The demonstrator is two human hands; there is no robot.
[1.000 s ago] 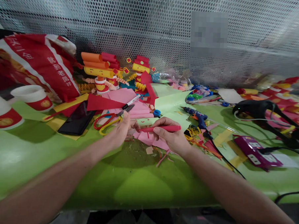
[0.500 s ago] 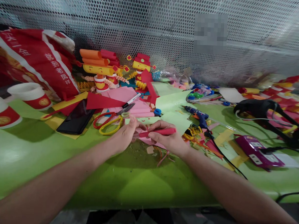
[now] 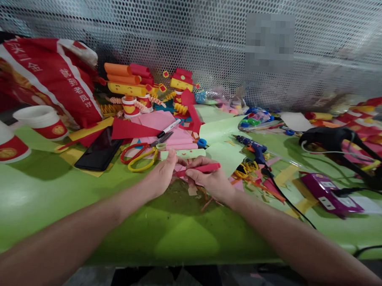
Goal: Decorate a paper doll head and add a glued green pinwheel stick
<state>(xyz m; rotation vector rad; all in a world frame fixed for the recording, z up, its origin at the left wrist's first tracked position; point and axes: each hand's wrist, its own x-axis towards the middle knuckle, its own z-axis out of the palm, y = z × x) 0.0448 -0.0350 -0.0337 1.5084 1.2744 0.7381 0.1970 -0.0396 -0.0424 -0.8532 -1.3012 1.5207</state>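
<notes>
My right hand (image 3: pixel 210 179) is closed round a slim red marker (image 3: pixel 209 168), thumb in front and fingers behind, its back end sticking out to the right. The marker's left end reaches into my left hand (image 3: pixel 162 171), whose fingers are curled round it with the thumb raised; the tip itself is hidden. Just behind the fingers lies a pale green paper roll (image 3: pixel 190 153) with a small drawn face. Pink paper scraps (image 3: pixel 192 189) lie under the hands. Beside my left hand are yellow-handled scissors (image 3: pixel 142 160) and red-handled scissors (image 3: pixel 130 152).
Paper-roll figures (image 3: pixel 125 89) stand at the back by a perforated metal panel (image 3: pixel 183 29). A phone (image 3: pixel 99 149), paper cups (image 3: pixel 43 122) and a red bag (image 3: pixel 54 78) are left. To the right lie a blue glue gun (image 3: pixel 254 148), a purple power strip (image 3: pixel 329 194) and cables.
My right hand has moved slightly left with the red marker, bringing its left end against my left hand. The view has shifted a little.
</notes>
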